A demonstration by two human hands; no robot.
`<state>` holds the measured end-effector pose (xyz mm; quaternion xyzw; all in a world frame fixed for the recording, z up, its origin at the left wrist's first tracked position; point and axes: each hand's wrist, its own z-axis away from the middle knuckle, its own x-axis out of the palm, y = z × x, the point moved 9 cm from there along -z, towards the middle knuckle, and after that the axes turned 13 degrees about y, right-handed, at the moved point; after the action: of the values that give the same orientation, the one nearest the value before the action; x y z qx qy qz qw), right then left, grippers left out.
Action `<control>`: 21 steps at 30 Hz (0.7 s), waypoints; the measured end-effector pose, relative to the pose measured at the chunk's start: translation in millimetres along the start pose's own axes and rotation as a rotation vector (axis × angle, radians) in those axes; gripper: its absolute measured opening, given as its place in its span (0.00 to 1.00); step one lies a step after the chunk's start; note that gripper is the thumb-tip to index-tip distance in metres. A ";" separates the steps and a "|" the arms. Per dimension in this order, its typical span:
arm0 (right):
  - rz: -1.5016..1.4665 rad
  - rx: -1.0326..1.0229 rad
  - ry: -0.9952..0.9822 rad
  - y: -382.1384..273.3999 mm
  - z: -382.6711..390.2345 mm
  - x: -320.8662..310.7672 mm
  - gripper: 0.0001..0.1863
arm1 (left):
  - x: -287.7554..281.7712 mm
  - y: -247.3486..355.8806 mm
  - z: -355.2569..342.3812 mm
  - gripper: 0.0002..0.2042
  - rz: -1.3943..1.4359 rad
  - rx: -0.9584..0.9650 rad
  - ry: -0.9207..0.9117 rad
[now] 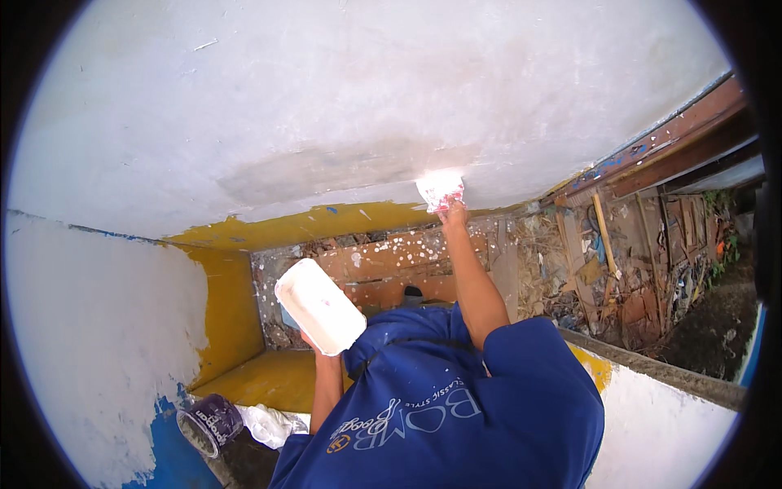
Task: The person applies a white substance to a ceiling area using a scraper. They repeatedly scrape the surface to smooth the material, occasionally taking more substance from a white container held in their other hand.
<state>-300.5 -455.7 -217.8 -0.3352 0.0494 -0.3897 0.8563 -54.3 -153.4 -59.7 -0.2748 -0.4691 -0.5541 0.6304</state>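
Note:
My right hand (453, 213) is closed on a flat, wide red-and-white applicator (438, 196), coated with white material. The applicator lies against the white wall (342, 98), just above a band of yellow paint (293, 224), at a damp-looking grey patch. At centre left, my left hand (313, 342) holds up a white rectangular tray (321, 306) with pale material inside. Most of that hand is hidden under the tray.
A purple bucket (208, 425) and white bag (265, 424) sit at lower left beside the yellow ledge (261, 383). Spattered planks (383, 261) lie below me. Debris and wood scraps (619, 269) fill the right, past a concrete edge (668, 367).

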 end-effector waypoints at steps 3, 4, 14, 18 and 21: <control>0.028 -0.028 0.051 -12.9 25.1 3.6 0.14 | -11.7 7.0 7.5 0.36 0.015 0.039 0.057; 0.052 -0.059 0.080 -22.4 31.5 3.1 0.14 | -18.1 8.5 7.9 0.36 0.019 0.038 0.056; -0.098 -0.355 0.012 -134.0 148.3 24.9 0.13 | -35.0 1.5 -8.2 0.40 -0.210 0.097 0.074; -0.186 -0.352 -0.133 -147.4 177.8 11.2 0.12 | -26.4 1.1 -11.7 0.40 -0.245 0.141 0.105; -0.167 -0.300 -0.107 -138.7 166.9 3.0 0.12 | -29.2 0.1 -11.2 0.40 -0.214 0.125 0.069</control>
<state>-328.7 -433.8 -3.7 -0.4822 0.0334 -0.4293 0.7630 -49.5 -150.3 -90.4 -0.1641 -0.5073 -0.5972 0.5991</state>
